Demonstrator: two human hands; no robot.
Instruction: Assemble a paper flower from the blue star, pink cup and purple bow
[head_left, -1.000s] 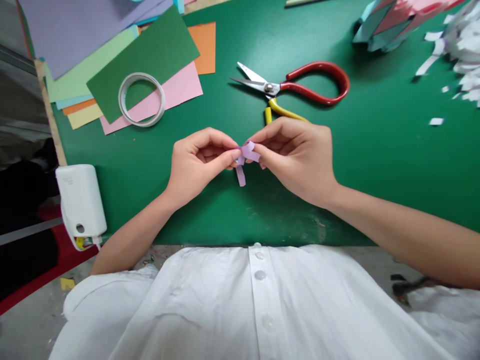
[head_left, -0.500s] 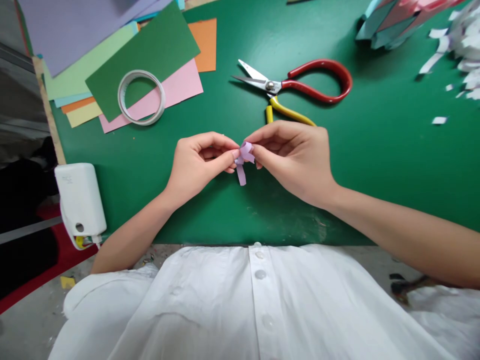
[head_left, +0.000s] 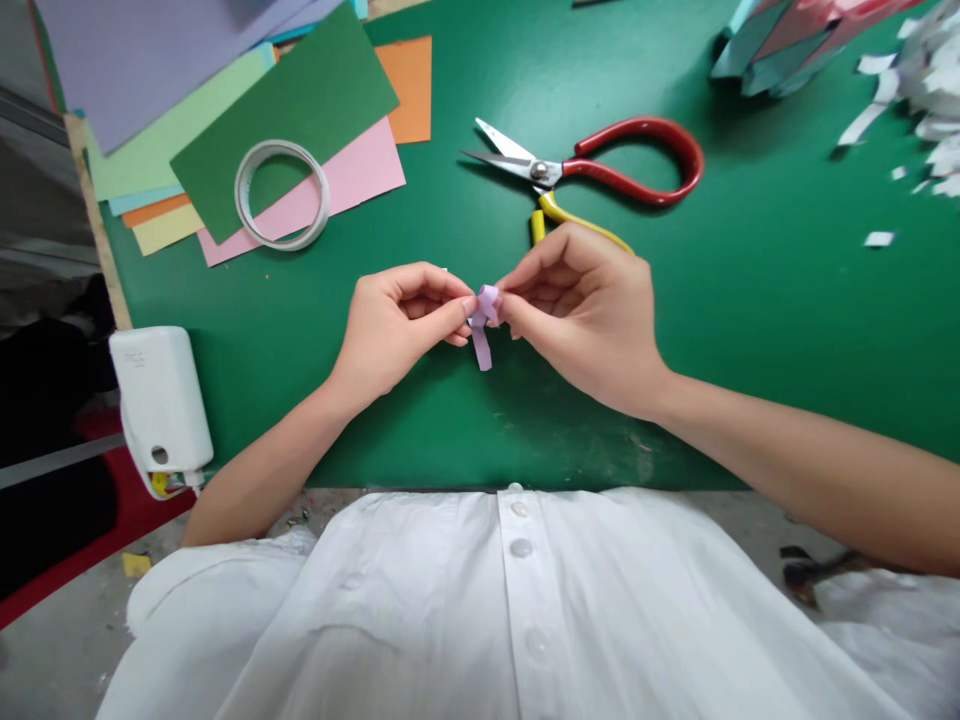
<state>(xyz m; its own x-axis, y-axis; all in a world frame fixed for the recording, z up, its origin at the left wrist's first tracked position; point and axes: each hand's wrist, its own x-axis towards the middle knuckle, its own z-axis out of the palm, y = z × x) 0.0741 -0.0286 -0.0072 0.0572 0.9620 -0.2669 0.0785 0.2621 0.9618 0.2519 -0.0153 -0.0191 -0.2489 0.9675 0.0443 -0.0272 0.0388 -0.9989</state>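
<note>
A narrow lilac paper strip (head_left: 482, 345), looped at the top, hangs between my hands with one end pointing down. My left hand (head_left: 409, 325) pinches it from the left between thumb and fingertips. From the right, the thumb and forefinger of my right hand (head_left: 589, 315) are closed on the strip's loop; the strip's other end is partly hidden by the fingers. Scissors with red handles (head_left: 637, 165) lie spread on the table just beyond my right hand. A yellow-handled tool (head_left: 585, 222) is partly covered by that hand.
On the green table (head_left: 787, 330), a tape roll (head_left: 324, 205) rests on a dark green paper sheet (head_left: 330, 90) among several coloured sheets. A white device with a cable (head_left: 161, 400) sits at the left edge. Far right are a folded paper object (head_left: 787, 45) and white paper scraps (head_left: 937, 70).
My right hand has shifted slightly, its knuckles rising a little. The strip's loop looks narrower, with its right-hand end now mostly behind my right fingers. My left hand has barely moved.
</note>
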